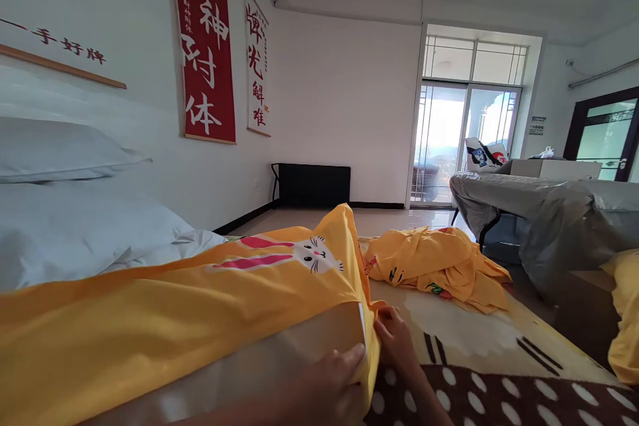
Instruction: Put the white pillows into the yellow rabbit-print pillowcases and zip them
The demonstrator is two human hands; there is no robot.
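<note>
A yellow rabbit-print cloth (180, 306) lies over the top of a long pale slab-like piece (299, 339), whose greyish side shows below it. My left hand (337, 376) is closed at the slab's near right end, fingertips by its white edge; motion blurs the hand a little. Just right of it, my right hand (394, 333) pinches the cloth at the corner, where the fabric bunches up. The cloth's far corner stands up in a peak. What lies under the cloth is hidden.
Behind my right hand lies a crumpled yellow cloth pile (434, 263) on a patterned blanket (479, 339). White pillows (74, 213) are at left. A plastic-covered table (554, 213) stands at right, with more yellow cloth (626, 313) near the edge. A black folded panel (314, 185) leans against the far wall.
</note>
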